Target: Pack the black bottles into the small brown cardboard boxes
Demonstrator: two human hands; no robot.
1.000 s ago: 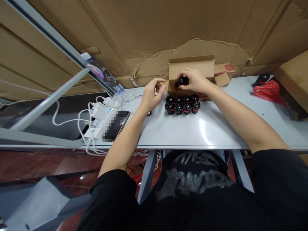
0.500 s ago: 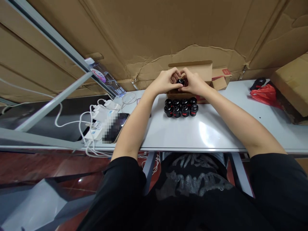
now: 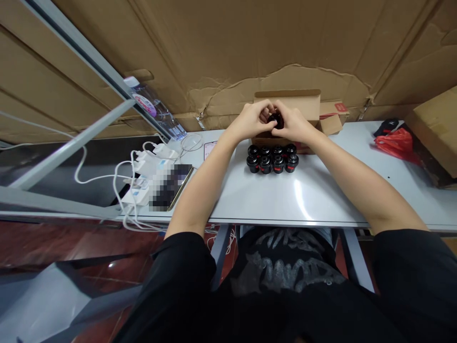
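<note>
While cupped over the open cardboard carton (image 3: 287,104), keep the left hand (image 3: 250,121) and right hand (image 3: 294,125) curled, fingers (image 3: 264,114) pressed together around the black cylindrical part (image 3: 276,121) in this two-handed handling step, then, as the likely next move, ease it clear of the matching black parts (image 3: 272,159) just below the fingers.

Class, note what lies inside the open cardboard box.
The left hand and right hand cup a black part over the box; its inside and any contents are hidden.
</note>
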